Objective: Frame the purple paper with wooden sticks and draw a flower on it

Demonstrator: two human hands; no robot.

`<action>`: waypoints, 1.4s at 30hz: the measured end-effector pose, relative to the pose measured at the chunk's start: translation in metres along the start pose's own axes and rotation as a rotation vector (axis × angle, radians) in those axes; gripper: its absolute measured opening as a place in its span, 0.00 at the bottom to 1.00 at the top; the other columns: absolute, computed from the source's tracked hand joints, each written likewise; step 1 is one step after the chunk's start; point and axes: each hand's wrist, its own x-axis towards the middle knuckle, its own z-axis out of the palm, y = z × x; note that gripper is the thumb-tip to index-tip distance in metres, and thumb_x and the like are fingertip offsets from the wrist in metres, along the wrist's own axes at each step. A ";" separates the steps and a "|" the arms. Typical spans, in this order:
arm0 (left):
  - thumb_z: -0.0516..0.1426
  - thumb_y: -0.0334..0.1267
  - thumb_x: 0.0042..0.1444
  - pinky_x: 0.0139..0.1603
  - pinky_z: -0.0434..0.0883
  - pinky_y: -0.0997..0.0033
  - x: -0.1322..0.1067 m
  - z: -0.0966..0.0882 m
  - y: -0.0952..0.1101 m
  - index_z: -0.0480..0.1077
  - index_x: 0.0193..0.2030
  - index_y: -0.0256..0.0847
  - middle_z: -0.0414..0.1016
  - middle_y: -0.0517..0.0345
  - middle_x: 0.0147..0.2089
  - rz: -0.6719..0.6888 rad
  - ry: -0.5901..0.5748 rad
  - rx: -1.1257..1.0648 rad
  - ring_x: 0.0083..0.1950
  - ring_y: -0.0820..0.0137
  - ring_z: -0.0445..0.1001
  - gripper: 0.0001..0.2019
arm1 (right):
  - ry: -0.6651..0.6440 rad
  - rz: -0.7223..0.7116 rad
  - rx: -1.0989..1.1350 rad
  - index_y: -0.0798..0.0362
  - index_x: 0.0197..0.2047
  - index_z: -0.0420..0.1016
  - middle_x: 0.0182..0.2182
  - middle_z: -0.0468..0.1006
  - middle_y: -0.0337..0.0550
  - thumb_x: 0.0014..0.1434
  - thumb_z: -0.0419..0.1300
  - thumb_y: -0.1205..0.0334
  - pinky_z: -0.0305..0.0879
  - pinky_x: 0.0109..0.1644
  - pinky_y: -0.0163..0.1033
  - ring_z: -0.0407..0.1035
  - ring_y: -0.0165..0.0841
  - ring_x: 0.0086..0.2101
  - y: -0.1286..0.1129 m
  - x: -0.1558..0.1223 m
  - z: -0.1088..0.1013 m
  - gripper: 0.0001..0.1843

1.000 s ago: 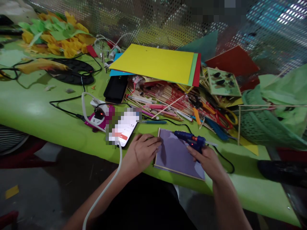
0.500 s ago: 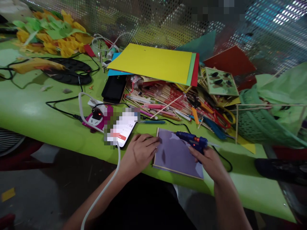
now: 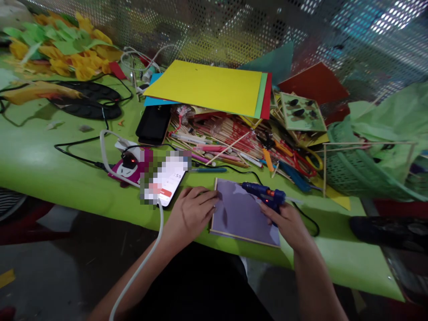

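Observation:
A purple panel (image 3: 245,218) lies flat on the green tabletop, with thin wooden sticks along its left and near edges. My left hand (image 3: 194,209) bears on the panel's left edge, fingers together and bent over the stick there; the thumb is mostly hidden. In my right hand (image 3: 287,220) is a blue hot glue gun (image 3: 265,194), gripped by its handle, a red light showing on its body. Its nozzle points left above the panel's far edge. A whitish glue stick (image 3: 294,200) pokes out of its rear. Whether the nozzle touches anything I cannot tell.
Left of my hands lie a lit phone (image 3: 167,183) and a magenta power strip (image 3: 142,160) with cables. Beyond are skewers (image 3: 230,131), pens, scissors (image 3: 304,162) and yellow card (image 3: 207,84). A green basket (image 3: 347,165) stands right. A white cable crosses my left forearm.
The whole view has shifted slightly, so things sit a little further left. Both hands and the glue gun keep nearly the same place over the panel. The phone's display went from :58 to :59.

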 end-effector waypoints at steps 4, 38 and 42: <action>0.56 0.37 0.68 0.56 0.67 0.55 0.001 -0.001 0.001 0.76 0.54 0.47 0.82 0.61 0.56 -0.008 0.000 -0.003 0.56 0.64 0.76 0.12 | 0.005 0.003 -0.014 0.50 0.27 0.72 0.20 0.70 0.39 0.61 0.58 0.38 0.60 0.29 0.40 0.66 0.36 0.24 0.002 0.000 -0.001 0.25; 0.56 0.37 0.68 0.56 0.67 0.53 -0.001 0.001 0.000 0.76 0.54 0.48 0.80 0.61 0.58 -0.024 -0.024 0.015 0.57 0.63 0.76 0.12 | 0.062 0.032 0.044 0.52 0.32 0.75 0.22 0.71 0.39 0.60 0.61 0.39 0.64 0.30 0.39 0.67 0.35 0.25 0.019 -0.009 -0.009 0.23; 0.56 0.37 0.68 0.56 0.66 0.53 -0.001 -0.001 0.000 0.75 0.54 0.48 0.80 0.62 0.58 -0.024 -0.024 0.016 0.57 0.63 0.76 0.11 | 0.072 0.054 0.146 0.52 0.35 0.79 0.23 0.72 0.40 0.59 0.62 0.39 0.64 0.29 0.39 0.66 0.35 0.25 0.018 -0.014 -0.012 0.23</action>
